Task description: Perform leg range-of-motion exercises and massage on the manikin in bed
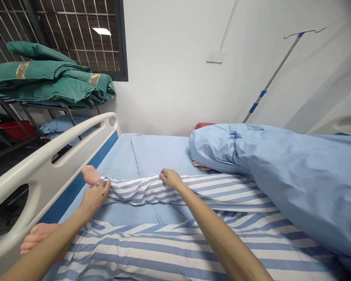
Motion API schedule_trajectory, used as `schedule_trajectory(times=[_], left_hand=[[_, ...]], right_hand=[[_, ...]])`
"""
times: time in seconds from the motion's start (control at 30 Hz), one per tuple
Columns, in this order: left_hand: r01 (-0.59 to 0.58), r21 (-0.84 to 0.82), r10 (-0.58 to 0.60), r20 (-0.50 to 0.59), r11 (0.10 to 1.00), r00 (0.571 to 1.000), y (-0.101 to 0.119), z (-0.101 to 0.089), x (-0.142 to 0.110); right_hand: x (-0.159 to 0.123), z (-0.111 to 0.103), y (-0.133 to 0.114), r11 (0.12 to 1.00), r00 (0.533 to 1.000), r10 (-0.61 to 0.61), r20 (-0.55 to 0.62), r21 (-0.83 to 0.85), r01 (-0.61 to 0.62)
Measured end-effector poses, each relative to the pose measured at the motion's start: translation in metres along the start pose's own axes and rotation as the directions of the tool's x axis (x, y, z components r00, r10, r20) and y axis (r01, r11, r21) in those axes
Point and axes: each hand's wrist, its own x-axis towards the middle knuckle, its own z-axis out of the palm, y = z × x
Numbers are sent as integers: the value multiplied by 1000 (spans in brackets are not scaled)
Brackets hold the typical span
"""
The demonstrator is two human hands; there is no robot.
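A figure in blue-and-white striped trousers lies on the bed; whether it is a person or a manikin, I cannot tell. My left hand (pixel 96 196) is closed on the cuff of the far striped trouser leg (pixel 143 190), beside the bare far foot (pixel 90 175). Around the middle of that same leg, my right hand (pixel 171 178) has its fingers bent over the upper edge of the cloth. Closer to me is the near trouser leg (pixel 146 248), with its bare foot (pixel 36 236) partly behind my left forearm.
A light blue quilt (pixel 280 160) is bunched at right, with a figure's hand (pixel 202 166) under its edge. The cream bed rail (pixel 84 144) borders the left. An IV pole (pixel 276 74) leans at the back right. Green folded bedding (pixel 55 82) lies below the barred window.
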Motion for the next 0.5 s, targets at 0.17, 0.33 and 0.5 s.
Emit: schedule_trajectory(times=[0.17,0.33,0.5], left_hand=[[-259,-70,244,-178,963,953,-1,-3,20],[-241,-85,245,52,967,968,-4,14,34],[-222,-86,226,42,971,973,-13,15,29]], right_hand=[[-10,11,-9,993,998,-38,46,-114,43],[-22,9,-5,976,988,-133,78,-160,144],[-42,-2,-3,958,988,-156,9,-242,153]])
